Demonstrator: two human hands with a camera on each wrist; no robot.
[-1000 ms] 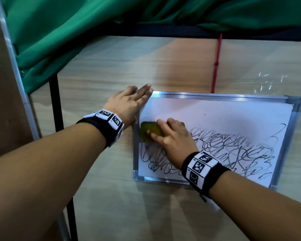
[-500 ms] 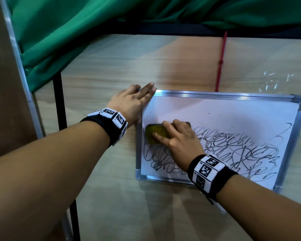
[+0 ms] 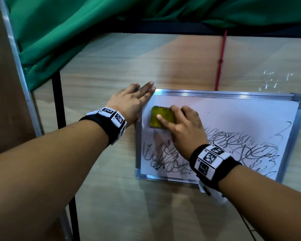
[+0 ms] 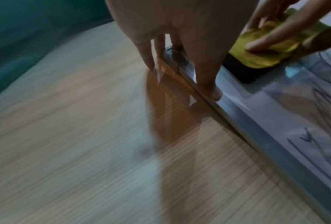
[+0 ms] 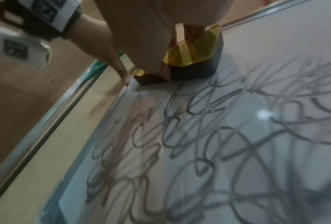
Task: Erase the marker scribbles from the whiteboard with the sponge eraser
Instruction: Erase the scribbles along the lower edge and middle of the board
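Pressing down on a sponge eraser (image 3: 162, 117) with the right hand (image 3: 185, 131), fingers curled over its yellow top and gripping it against the whiteboard (image 3: 233, 112). Sits at the board's upper-left area, near the left edge of the frame. Yellow on top, crinkled and glossy like a wrapper in the right wrist view (image 5: 195, 51), with a thick dark underside (image 4: 243, 71) flat on the white surface. Rectangular, with rounded corners as seen from the head view.

Laid flat on a pale wooden table (image 3: 111, 63), board framed in silver metal, long side running left to right. Upper band of the surface mostly clean white; lower half covered in looping black marker scribbles (image 3: 233, 150), dense and overlapping, stretching from the left edge to the right. Same scribbles (image 5: 199, 144) grey and blurred in the right wrist view.

Bracing the board's top-left corner with the left hand (image 3: 131, 100), fingers straight and flat, touching frame and table. Fingertips (image 4: 210, 89) resting along the metal edge in the left wrist view.

Black wristbands with white square markers on both wrists. Green cloth (image 3: 68, 32) draped beyond the table; red cord (image 3: 221, 61) lying behind the board.
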